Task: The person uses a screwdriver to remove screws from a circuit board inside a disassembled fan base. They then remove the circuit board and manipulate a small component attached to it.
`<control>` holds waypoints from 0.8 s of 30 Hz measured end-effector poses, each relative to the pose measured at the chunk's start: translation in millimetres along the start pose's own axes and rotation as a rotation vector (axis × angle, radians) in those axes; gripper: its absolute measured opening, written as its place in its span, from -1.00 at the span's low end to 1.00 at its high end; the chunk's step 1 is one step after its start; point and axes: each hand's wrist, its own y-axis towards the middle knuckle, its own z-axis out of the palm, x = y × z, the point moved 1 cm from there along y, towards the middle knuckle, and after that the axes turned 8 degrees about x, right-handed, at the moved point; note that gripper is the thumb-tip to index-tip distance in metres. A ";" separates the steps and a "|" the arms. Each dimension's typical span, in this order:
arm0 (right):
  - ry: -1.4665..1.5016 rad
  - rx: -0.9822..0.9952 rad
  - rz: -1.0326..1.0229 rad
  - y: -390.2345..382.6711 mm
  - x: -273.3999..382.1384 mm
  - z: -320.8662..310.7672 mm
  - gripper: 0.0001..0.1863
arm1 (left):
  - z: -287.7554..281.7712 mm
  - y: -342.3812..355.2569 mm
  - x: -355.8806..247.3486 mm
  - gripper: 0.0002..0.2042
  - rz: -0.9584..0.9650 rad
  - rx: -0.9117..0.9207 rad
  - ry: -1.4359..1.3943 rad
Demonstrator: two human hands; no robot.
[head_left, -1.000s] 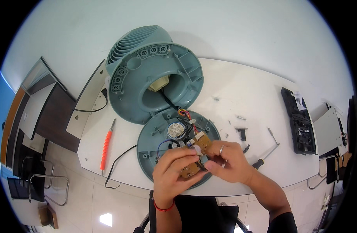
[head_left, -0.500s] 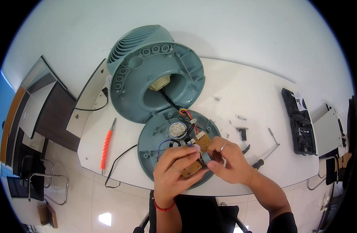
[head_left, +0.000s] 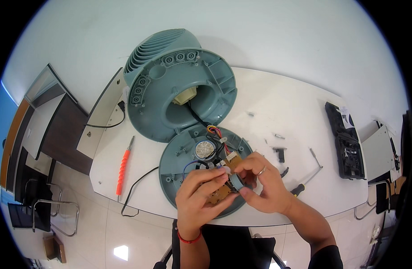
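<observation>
Between my hands is a brown circuit board (head_left: 221,195), held over the round grey-green base (head_left: 171,150) of a fan. My left hand (head_left: 195,193) is closed on the board, its fingers and thumb pressing from the left. A round blue-grey knob (head_left: 237,182) shows at the board's right side, pinched between the thumb and fingers of my right hand (head_left: 268,190). A second brown board (head_left: 234,160) lies just behind. Coloured wires (head_left: 215,130) run from the base up to the fan's upper body (head_left: 138,114), tipped back behind it. A silver round motor (head_left: 205,150) sits in the base.
At left lies an orange-handled screwdriver (head_left: 123,172) beside a black cord (head_left: 130,193). To the right are a yellow-black screwdriver (head_left: 300,188), a small black tool (head_left: 280,154) and several small metal parts. An opened black tool case (head_left: 347,148) stands near the right edge.
My right hand has tilted and its fingers have shifted up a little, so more of the round knob shows. My left hand stays almost still on the board.
</observation>
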 end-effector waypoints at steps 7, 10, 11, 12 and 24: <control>0.002 0.081 0.055 -3.8 -8.9 -5.4 -0.71 | -0.4 0.9 -0.1 -0.49 0.026 0.025 0.003; -0.001 0.044 0.060 -2.9 -7.3 -4.8 -0.75 | -0.4 1.9 -0.6 -0.48 0.027 0.028 0.018; 0.023 0.016 0.064 -1.8 -4.7 -3.0 -0.75 | 0.0 1.3 -0.5 -0.48 0.014 0.015 0.007; 0.047 -0.012 0.069 -0.1 -0.4 -0.3 -0.75 | 0.9 0.4 -0.5 -0.47 0.001 0.002 -0.004; 0.036 0.024 0.008 -2.3 -6.6 -2.4 -0.68 | -0.5 1.1 -0.1 -0.47 0.014 0.012 -0.007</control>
